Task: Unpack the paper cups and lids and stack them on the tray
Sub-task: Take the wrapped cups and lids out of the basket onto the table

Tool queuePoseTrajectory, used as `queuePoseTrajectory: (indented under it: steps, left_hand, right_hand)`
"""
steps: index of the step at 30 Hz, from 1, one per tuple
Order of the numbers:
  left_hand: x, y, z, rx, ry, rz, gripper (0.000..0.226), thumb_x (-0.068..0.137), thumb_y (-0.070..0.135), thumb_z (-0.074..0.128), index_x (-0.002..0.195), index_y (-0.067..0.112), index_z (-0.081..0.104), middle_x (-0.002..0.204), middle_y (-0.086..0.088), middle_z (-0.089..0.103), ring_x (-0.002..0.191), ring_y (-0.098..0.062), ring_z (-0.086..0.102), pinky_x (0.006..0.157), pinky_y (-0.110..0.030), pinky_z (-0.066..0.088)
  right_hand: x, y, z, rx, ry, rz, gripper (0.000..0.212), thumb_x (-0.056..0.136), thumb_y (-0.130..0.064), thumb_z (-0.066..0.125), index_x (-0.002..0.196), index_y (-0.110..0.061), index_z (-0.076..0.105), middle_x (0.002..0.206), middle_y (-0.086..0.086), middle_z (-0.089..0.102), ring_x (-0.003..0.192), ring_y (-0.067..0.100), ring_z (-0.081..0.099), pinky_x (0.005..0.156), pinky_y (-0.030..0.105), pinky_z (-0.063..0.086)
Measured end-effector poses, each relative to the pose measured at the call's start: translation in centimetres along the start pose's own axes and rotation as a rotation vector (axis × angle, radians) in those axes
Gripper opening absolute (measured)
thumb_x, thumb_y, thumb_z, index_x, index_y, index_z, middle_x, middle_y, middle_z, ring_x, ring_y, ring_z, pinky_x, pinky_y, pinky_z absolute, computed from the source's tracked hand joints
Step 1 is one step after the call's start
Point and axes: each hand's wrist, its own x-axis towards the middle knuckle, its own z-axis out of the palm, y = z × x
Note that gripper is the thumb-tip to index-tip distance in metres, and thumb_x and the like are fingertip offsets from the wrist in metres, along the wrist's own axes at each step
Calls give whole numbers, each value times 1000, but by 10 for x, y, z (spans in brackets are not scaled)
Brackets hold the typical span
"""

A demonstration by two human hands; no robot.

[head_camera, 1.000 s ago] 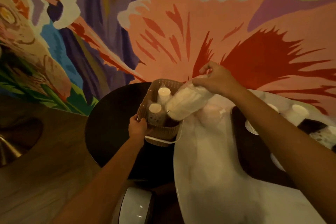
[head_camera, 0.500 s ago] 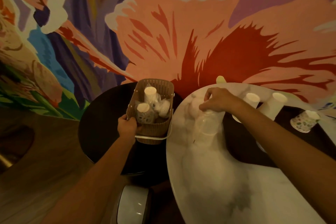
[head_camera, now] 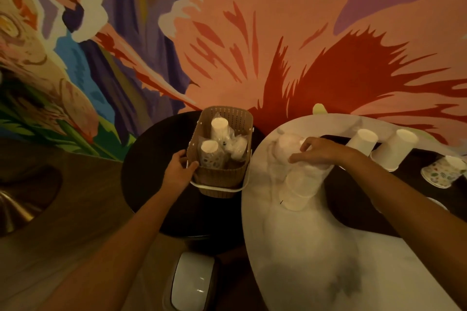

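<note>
On the marble counter (head_camera: pixel 316 247) nearest you lay the plastic-wrapped sleeve of cups (head_camera: pixel 299 187), just beside the dark tray (head_camera: pixel 348 209). Your right hand (head_camera: pixel 318 153) curled over its far end, gripping the wrap. Your left hand (head_camera: pixel 179 169) clamped the woven basket (head_camera: pixel 222 179) at its near corner. More wrapped cups (head_camera: pixel 219 126) stood inside. Farther right, upturned white cups (head_camera: pixel 396 149) sat on the tray. The step looked like unwrapping — next you'd likely need both hands on the plastic.
</note>
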Motion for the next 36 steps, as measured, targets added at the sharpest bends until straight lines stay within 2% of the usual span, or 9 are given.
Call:
queuePoseTrajectory:
  steps: [2, 4, 7, 9, 13, 17, 24, 31, 36]
  left_hand:
    - [2, -2, -6, 202, -52, 159, 64, 85, 22, 63, 141, 14, 32, 141, -12, 40, 128, -25, 42, 107, -42, 37]
    - [5, 0, -12, 295, -119, 182, 78, 81, 27, 67, 144, 13, 24, 147, -12, 31, 133, -25, 36, 110, -41, 33]
    - [11, 5, -17, 324, -186, 170, 89, 79, 30, 69, 147, 12, 14, 152, -10, 22, 136, -25, 31, 110, -39, 29]
    - [11, 9, -18, 296, -233, 166, 89, 79, 29, 68, 147, 14, 13, 151, -10, 23, 135, -25, 32, 109, -37, 30]
    - [14, 6, -20, 174, -281, 128, 80, 81, 24, 67, 145, 20, 19, 145, -8, 33, 129, -25, 40, 103, -34, 34]
    - [16, -4, -18, 36, -295, 66, 82, 81, 20, 66, 146, 22, 16, 149, -4, 30, 132, -24, 39, 108, -41, 33]
    - [14, -15, -11, -148, -244, 62, 79, 80, 15, 67, 143, 30, 21, 141, 3, 34, 132, -20, 37, 110, -46, 34]
    - [11, -9, -8, -136, -258, 55, 78, 85, 13, 62, 145, 26, 15, 148, -6, 24, 136, -25, 29, 112, -42, 30]
    - [5, -1, -9, -165, -285, 15, 81, 85, 13, 62, 147, 22, 11, 152, -5, 21, 139, -26, 26, 110, -37, 27]
  right_hand:
    - [2, -6, -7, -132, 14, 6, 73, 77, -63, 55, 131, -17, 40, 135, 10, 43, 115, 26, 45, 92, 36, 44]
    - [4, -17, -11, -267, 110, 1, 80, 77, -66, 52, 138, -18, 33, 145, 13, 31, 129, 33, 35, 104, 45, 37]
    - [2, -49, -16, -418, 225, 24, 75, 82, -59, 52, 140, -18, 28, 150, 13, 22, 137, 36, 23, 110, 53, 26]
    - [2, -74, -13, -444, 282, -57, 67, 85, -51, 54, 138, -16, 32, 146, 14, 27, 135, 36, 25, 107, 51, 28]
    - [24, -125, 15, -282, 186, -361, 60, 85, -39, 57, 134, -12, 36, 140, 16, 34, 126, 34, 35, 98, 45, 39]
    - [70, -157, 64, -165, 13, -466, 64, 84, -36, 62, 137, -14, 33, 142, 12, 36, 128, 32, 39, 103, 46, 38]
    - [133, -176, 123, -207, -24, -435, 88, 78, -27, 66, 147, -22, 11, 152, 12, 20, 137, 34, 25, 112, 50, 26]
    - [122, -169, 138, -156, -24, -361, 67, 82, -20, 64, 139, -15, 29, 145, 13, 27, 131, 34, 35, 105, 43, 34]
    - [88, -160, 100, -53, 150, -375, 65, 81, -29, 63, 136, -17, 30, 142, 11, 29, 127, 33, 38, 103, 49, 36]
